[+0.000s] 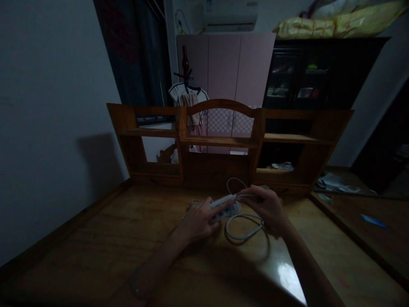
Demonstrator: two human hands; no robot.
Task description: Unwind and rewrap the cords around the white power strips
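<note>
Left fingers (223,207) grip the power strip (226,212) while right fingers (256,190) pinch its cable (242,238); light tension between them, slack below untwisted, should favour neat handling.

Greyish white on power strip (227,211), with bluish patches. Same greyish white on cord (243,239). Yellow-brown with grain streaks on table (143,224); deeper orange-brown on shelf (220,141). Pale pink on wardrobe (223,68), pink-and-white checks lower down. Black on cabinet (349,72). Yellow with reddish marks on sacks (306,28). White with black trim on shirt (179,91). Dark blue with dull red patch on curtain (126,47). Bright blue on flat sheet (373,221). Grey-blue on wall (51,94).
</note>
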